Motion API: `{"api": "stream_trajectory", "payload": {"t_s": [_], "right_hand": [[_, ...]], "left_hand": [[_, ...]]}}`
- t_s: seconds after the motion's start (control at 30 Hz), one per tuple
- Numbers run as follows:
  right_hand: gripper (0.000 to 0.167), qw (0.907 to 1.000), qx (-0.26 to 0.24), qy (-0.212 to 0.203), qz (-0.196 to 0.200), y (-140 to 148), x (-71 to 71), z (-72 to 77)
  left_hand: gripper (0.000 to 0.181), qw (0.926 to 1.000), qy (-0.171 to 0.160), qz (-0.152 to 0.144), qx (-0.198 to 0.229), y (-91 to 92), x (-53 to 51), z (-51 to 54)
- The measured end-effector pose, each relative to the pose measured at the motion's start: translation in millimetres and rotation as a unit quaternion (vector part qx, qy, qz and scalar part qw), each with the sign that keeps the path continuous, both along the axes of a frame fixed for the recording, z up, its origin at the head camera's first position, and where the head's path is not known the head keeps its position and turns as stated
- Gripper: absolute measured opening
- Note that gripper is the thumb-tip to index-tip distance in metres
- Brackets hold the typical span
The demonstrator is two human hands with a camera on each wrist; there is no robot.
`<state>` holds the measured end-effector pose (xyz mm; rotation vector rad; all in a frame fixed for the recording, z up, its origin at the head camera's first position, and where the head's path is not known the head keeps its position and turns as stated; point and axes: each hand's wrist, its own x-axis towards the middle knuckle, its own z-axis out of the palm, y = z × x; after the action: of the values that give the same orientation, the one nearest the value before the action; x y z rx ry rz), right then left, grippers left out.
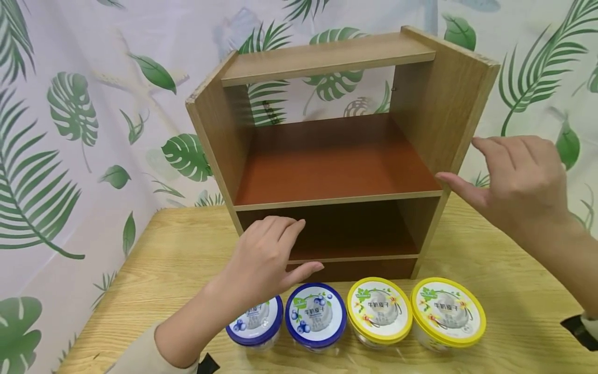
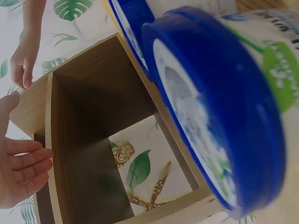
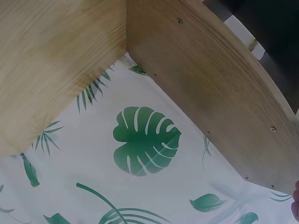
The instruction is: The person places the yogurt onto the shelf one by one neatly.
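A wooden shelf unit (image 1: 336, 197) with reddish-brown boards stands on the table. The left hand (image 1: 268, 254) is in front of its lower compartment, fingers bent loosely and thumb apart, holding nothing; in the left wrist view the left hand (image 2: 21, 168) shows extended fingers near a board edge. Beside the unit's right side panel is the right hand (image 1: 523, 182), thumb and fingers spread apart with nothing between them; whether it touches the panel is unclear. Its fingertips (image 3: 295, 205) barely enter the right wrist view.
In front of the unit stand two blue-lidded tubs, one (image 1: 315, 316) in full sight and one (image 1: 257, 324) partly behind the left forearm, and two yellow-lidded tubs (image 1: 379, 311), (image 1: 448, 312). A leaf-patterned cloth (image 1: 117, 104) hangs behind the wooden table (image 1: 187, 249).
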<state>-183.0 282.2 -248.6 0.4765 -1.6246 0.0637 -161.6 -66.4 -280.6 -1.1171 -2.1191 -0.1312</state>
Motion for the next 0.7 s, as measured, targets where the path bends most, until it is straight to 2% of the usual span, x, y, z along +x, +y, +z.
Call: {"api": "stream_trajectory", "payload": {"t_s": [0.3, 0.47, 0.7], "right_hand": [[0.078, 0.999, -0.04, 0.009, 0.021, -13, -2.1, 1.2], [0.081, 0.9995, -0.027, -0.013, 0.002, -12, -5.8, -0.5], [0.082, 0.9993, -0.022, -0.028, -0.007, -11, -14.6, 2.7]], "left_hand": [[0.064, 0.9997, -0.023, 0.01, -0.008, -13.0, 10.6, -10.9], [0.068, 0.9995, -0.023, 0.016, -0.016, -20.1, 15.2, -20.1], [0.063, 0.9992, -0.039, -0.007, -0.002, -31.2, 19.3, -27.0]]}}
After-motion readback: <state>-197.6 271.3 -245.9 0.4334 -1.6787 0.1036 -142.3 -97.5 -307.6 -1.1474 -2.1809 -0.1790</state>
